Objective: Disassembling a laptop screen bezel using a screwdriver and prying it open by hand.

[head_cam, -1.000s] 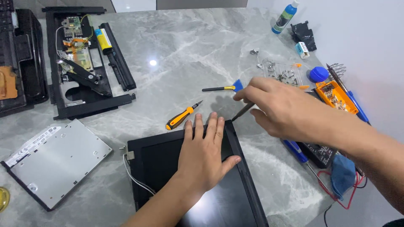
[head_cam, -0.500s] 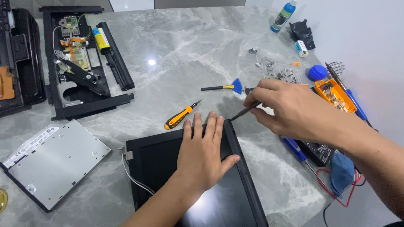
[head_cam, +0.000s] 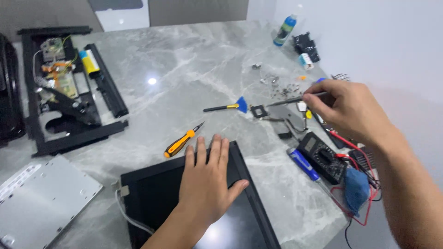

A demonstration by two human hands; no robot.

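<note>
My left hand [head_cam: 207, 182] lies flat, fingers spread, on the black screen panel [head_cam: 194, 207] at the near edge of the grey marble table [head_cam: 194, 69], an orange-handled screwdriver [head_cam: 182, 140] just beyond its fingertips. Farther out, my right hand [head_cam: 344, 108] pinches a thin dark tool [head_cam: 295, 98] over scattered screws [head_cam: 277, 85], above a multimeter [head_cam: 320, 157]; a blue brush [head_cam: 228, 107] lies between.

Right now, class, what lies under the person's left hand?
The left hand lies flat on a black screen panel on the grey marble table. The patch of panel beneath the palm is covered and cannot be seen.
</note>
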